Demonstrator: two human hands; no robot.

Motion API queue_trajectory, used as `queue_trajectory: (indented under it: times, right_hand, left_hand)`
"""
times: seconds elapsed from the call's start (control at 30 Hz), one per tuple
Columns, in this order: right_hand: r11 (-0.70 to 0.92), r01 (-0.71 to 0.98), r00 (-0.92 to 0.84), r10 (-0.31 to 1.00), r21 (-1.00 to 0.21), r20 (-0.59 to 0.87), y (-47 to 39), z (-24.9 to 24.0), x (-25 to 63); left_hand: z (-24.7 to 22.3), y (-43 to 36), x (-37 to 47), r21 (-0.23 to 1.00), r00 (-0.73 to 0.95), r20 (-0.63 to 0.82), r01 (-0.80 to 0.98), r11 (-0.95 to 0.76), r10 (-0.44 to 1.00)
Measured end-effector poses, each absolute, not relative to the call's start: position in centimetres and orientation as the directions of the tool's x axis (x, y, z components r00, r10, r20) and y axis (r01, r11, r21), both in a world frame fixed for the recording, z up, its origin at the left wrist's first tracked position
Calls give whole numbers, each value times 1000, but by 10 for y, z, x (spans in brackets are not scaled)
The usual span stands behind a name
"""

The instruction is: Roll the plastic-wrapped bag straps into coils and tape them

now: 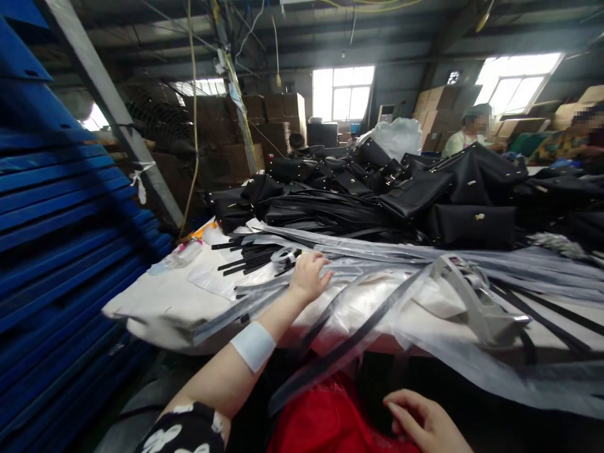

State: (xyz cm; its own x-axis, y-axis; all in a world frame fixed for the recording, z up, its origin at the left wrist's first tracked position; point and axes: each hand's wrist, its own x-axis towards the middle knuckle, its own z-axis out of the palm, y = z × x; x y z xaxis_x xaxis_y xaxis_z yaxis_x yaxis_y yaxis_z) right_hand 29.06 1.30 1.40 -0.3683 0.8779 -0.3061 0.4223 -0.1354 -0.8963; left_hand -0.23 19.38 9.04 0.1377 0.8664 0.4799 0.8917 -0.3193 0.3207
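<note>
My left hand (309, 277) reaches over the table, its fingers slightly apart and bent, with nothing visible in it. It is beside a roll of clear tape (283, 258), on top of black straps in clear plastic sleeves (349, 270); whether it touches them I cannot tell. My right hand (422, 418) is low, in front of the table edge by my red garment (330, 418). Its fingers are loosely curled and I see nothing held. A sleeved strap (363, 327) droops over the edge between my hands. Loose black strap ends (243, 258) lie left of the tape.
A grey tape dispenser (465, 296) stands near the front edge at right. Black bags (474, 223) are heaped along the back. Blue stacked panels (61, 251) rise at left beside a metal post (113, 107). A person (467, 135) is at the far right.
</note>
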Motion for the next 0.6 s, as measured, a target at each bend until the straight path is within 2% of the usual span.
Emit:
queue_trajectory:
  times: [0.07, 0.17, 0.3, 0.4, 0.47, 0.5, 0.53, 0.6]
  right_hand:
    - [-161, 417, -330, 890, -894, -314, 9, 14, 296]
    - [-217, 385, -268, 904, -897, -334, 3, 16, 302]
    - [-263, 326, -193, 921, -908, -337, -3, 20, 308]
    - [-256, 271, -115, 949, -928, -295, 2, 33, 311]
    - [-216, 195, -18, 975, -957, -223, 13, 48, 316]
    - [-205, 128, 29, 979, -970, -203, 22, 56, 320]
    - [-215, 38, 61, 975, -976, -212, 32, 66, 325]
    - [-290, -191, 27, 954, -938, -300, 55, 84, 337]
  left_hand:
    - [87, 193, 28, 338, 260, 392, 851, -401, 882]
    - [75, 180, 76, 359, 351, 313, 817, -452, 883]
    - [59, 163, 117, 430, 350, 153, 819, -381, 924]
    - [63, 150, 129, 498, 337, 103, 797, -342, 936]
    - [75, 129, 126, 574, 394, 86, 731, -369, 915]
    - [82, 115, 122, 631, 467, 68, 664, -400, 882]
    - [88, 98, 115, 734, 594, 50, 523, -433, 803]
    - [97, 61, 96, 897, 875, 43, 178, -404, 483]
